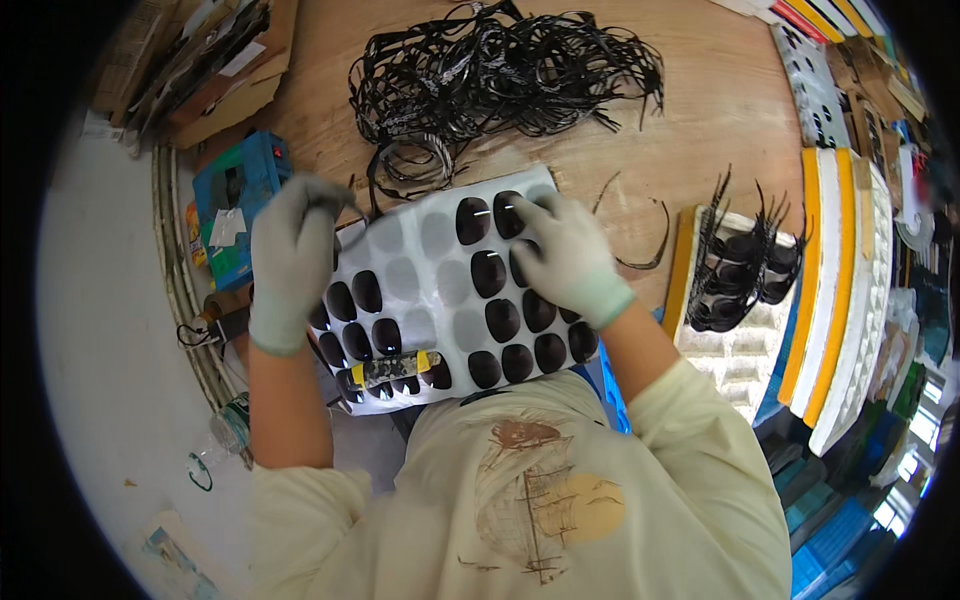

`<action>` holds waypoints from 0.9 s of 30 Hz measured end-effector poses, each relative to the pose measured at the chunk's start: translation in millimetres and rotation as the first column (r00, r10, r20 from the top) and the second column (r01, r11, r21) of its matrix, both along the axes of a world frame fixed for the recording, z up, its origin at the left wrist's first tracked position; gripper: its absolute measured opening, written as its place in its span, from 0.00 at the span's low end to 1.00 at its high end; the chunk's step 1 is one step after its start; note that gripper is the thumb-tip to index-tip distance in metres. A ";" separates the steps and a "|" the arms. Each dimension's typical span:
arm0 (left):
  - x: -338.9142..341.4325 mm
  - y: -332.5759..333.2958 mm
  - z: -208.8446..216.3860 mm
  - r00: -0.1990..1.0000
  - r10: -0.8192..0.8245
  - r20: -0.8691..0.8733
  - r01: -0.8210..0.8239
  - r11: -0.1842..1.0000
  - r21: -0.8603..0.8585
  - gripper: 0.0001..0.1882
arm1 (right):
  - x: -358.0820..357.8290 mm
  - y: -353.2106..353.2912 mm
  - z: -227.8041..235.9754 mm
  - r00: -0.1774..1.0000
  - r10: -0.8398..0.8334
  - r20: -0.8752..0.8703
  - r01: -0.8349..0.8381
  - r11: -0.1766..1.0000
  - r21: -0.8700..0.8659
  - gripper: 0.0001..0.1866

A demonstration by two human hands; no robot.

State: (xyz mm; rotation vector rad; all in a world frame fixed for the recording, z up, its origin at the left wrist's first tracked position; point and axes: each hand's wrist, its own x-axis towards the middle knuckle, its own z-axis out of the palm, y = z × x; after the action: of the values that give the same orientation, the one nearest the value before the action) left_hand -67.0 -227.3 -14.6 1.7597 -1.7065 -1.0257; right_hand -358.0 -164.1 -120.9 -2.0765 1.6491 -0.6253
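A pale sheet (405, 235) holds rows of dark sunglass lenses (489, 273), with several bare grey lens-shaped spots among them. My left hand (295, 240), in a white glove, is closed at the sheet's left edge, pinching a thin black glasses frame (352, 217). Also gloved, my right hand (568, 250) reaches over the sheet's upper right. Its thumb and fingertips are apart, beside a dark lens (507, 216) in the top row; any contact is hard to tell. A rod wrapped in yellow and patterned tape (395, 370) lies across the lower left lenses.
A tangled heap of black frames (500, 80) covers the table's far middle. Frames with dark lenses (745, 265) lie on a white foam tray (735, 365) at right, beside stacked trays (840, 290). At left stand a blue-green box (232, 210) and cardboard (225, 90).
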 end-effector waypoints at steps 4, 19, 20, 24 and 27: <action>33.6 73.3 -7.4 0.946 -0.292 0.138 0.319 0.776 -0.545 0.12 | 36.2 -20.6 5.9 0.946 -0.048 -0.321 0.143 0.949 0.279 0.21; 99.8 245.4 1.5 0.185 0.020 -0.983 0.287 0.955 0.074 0.34 | 62.4 16.0 31.3 0.971 -0.045 -0.236 0.055 0.998 0.037 0.09; 101.3 251.9 -7.2 0.154 0.021 -0.988 0.319 0.945 0.070 0.35 | 78.7 39.2 43.8 0.989 -0.045 -0.139 0.042 0.999 -0.025 0.07; 111.1 265.0 -5.5 0.396 0.017 -0.918 0.261 0.956 0.131 0.30 | 136.9 138.3 102.5 0.959 -0.028 0.284 0.017 0.999 0.040 0.10; 120.6 260.9 1.7 0.711 -0.127 -0.691 0.301 0.944 0.137 0.25 | 175.5 189.4 127.0 0.512 -0.293 0.807 -0.023 0.935 0.355 0.13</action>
State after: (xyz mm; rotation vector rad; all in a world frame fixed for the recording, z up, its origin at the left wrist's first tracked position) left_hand 53.6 33.6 -12.9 1.0759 -1.3508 -1.7820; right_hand -182.5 25.3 6.2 -1.0496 1.1745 -1.1168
